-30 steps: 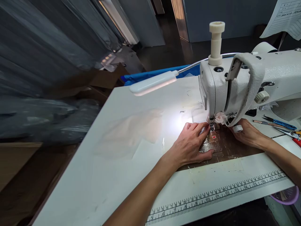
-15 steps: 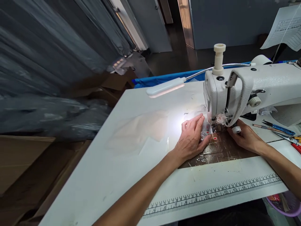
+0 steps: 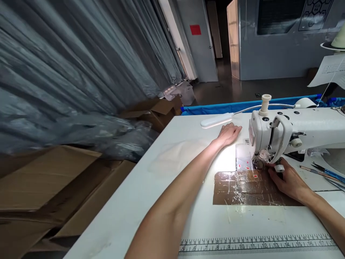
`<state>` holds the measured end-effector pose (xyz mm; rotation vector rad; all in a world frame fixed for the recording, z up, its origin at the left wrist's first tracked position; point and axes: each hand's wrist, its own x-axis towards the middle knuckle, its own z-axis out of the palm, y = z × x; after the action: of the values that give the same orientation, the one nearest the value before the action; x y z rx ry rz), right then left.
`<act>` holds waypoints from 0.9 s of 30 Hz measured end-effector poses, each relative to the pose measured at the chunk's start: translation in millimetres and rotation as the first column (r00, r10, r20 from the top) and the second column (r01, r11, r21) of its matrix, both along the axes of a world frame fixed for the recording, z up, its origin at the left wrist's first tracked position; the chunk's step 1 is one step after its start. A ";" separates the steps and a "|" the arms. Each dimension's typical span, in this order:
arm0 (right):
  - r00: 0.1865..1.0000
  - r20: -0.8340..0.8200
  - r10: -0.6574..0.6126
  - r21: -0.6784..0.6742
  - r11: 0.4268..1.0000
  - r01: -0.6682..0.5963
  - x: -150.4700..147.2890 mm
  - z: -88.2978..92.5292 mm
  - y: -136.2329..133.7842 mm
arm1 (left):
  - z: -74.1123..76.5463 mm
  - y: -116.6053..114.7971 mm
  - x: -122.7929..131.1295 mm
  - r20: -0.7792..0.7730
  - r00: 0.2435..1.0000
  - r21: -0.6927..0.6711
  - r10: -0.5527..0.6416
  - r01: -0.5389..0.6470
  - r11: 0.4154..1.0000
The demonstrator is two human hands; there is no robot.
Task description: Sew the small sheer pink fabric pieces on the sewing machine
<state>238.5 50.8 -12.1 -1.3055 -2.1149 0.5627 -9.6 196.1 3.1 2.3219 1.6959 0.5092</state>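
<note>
My left hand rests on the white table left of the sewing machine, its fingers curled under; anything in them is hidden. My right hand lies beside the needle area, thumb and forefinger stretched toward the presser foot, other fingers partly hidden behind a white knob. A clear plastic piece with small red marks lies flat left of the needle. Below it, a brown taped sheet covers part of the table, partly under my right hand.
A white lamp on a bendable neck lights the work. Tweezers and other slim tools lie at the right. A printed ruler runs along the front edge. Cardboard boxes stand left of the table.
My left hand has moved off the plastic piece, away from me toward the back of the table, and its fingers have curled. My right hand stays by the needle. The view has tilted up.
</note>
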 end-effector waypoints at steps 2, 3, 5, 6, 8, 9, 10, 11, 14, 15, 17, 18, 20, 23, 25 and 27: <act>1.000 0.017 0.002 0.025 1.000 -0.003 0.4 -1.9 0.2 | 0.4 1.9 -7.5 0.006 1.000 -0.007 0.017 -0.017 1.000; 1.000 0.028 0.001 0.032 0.999 -0.002 0.8 -3.3 0.4 | 0.8 0.3 -12.0 0.010 1.000 -0.010 0.024 -0.024 1.000; 0.998 0.063 -0.002 0.033 0.999 0.000 1.6 -6.4 0.9 | 1.3 -6.4 -21.7 0.021 0.999 -0.010 0.043 -0.043 0.999; 0.996 0.085 -0.004 0.028 1.000 0.002 2.0 -7.8 1.1 | 1.2 -10.7 -26.6 0.027 0.998 -0.008 0.056 -0.056 0.998; 0.992 0.123 -0.006 0.012 1.000 0.004 2.5 -9.7 1.3 | 0.2 -19.7 -36.0 0.041 0.995 -0.005 0.087 -0.087 0.996; 0.991 0.133 -0.004 0.006 1.000 0.004 2.6 -10.2 1.3 | -0.8 -24.1 -40.2 0.051 0.993 -0.005 0.105 -0.104 0.995; 0.991 0.134 -0.004 0.004 1.000 0.004 2.6 -10.4 1.3 | -1.9 -28.1 -43.8 0.063 0.990 -0.006 0.123 -0.123 0.992; 0.991 0.131 -0.003 0.006 1.000 0.003 2.5 -10.4 1.3 | -3.1 -31.9 -46.8 0.078 0.987 -0.009 0.142 -0.142 0.990; 0.992 0.125 0.000 0.014 1.000 -0.002 2.2 -9.9 1.2 | -5.6 -41.2 -50.5 0.141 0.972 -0.020 0.188 -0.187 0.982; 0.992 0.127 0.000 0.014 1.000 -0.001 2.2 -9.7 1.1 | -5.8 -43.5 -50.0 0.168 0.966 -0.025 0.196 -0.195 0.980; 0.992 0.130 0.000 0.008 1.000 -0.002 2.2 -9.6 0.9 | -5.2 -46.4 -47.3 0.233 0.952 -0.045 0.200 -0.195 0.980; 0.992 0.128 0.001 0.005 1.000 -0.001 2.2 -9.6 0.8 | -4.6 -46.9 -45.4 0.271 0.941 -0.059 0.202 -0.193 0.979; 0.992 0.122 -0.002 0.003 1.000 0.002 2.3 -9.6 0.5 | -3.5 -45.8 -41.3 0.351 0.910 -0.105 0.222 -0.197 0.975; 0.993 0.115 -0.006 0.002 1.000 0.006 2.5 -9.8 0.1 | -3.1 -41.5 -36.7 0.466 0.837 -0.208 0.286 -0.211 0.955; 0.994 0.114 -0.002 0.005 1.000 0.002 2.9 -10.2 0.1 | -3.3 -39.6 -35.5 0.527 0.788 -0.275 0.318 -0.196 0.941; 0.993 0.116 0.002 0.013 1.000 -0.003 3.4 -11.1 0.4 | -3.4 -39.8 -35.4 0.570 0.750 -0.321 0.335 -0.172 0.931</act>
<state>242.0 51.3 -23.2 -1.3582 -2.2107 0.4831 -45.0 156.4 -0.3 1.5002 1.6168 0.9285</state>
